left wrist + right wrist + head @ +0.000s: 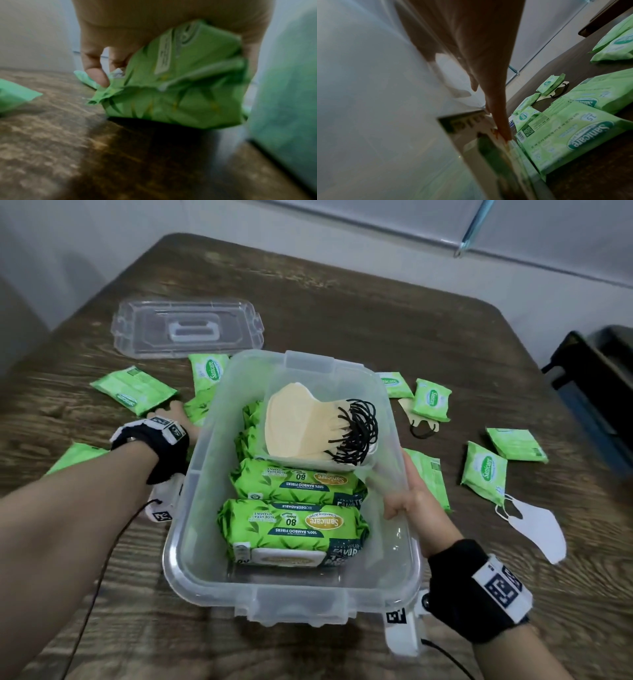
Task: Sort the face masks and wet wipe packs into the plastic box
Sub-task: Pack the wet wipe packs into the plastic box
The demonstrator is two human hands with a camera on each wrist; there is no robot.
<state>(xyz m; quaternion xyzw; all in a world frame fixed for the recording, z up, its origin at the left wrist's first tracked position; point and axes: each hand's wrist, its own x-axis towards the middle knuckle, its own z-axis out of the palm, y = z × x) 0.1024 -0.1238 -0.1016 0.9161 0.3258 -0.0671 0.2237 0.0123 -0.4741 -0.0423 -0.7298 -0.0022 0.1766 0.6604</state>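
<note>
The clear plastic box [291,590] stands mid-table. Inside lie two large green wet wipe packs [294,529], with more behind them. A clear inner tray above them holds a stack of beige face masks [301,429] with black ear loops. My left hand [178,419] is down at the box's left side. Its fingers [96,75] curl round a small green wet wipe pack [180,88] just above the table. My right hand [414,501] grips the box's right wall [376,108], thumb inside, fingers [498,108] outside.
The clear lid [186,328] lies at the back left. Small green packs are scattered left [133,388] and right [483,470] of the box, one [431,481] beside my right hand. A white mask [537,529] and a beige mask [411,412] lie on the right. Dark furniture [596,378] borders the table's right edge.
</note>
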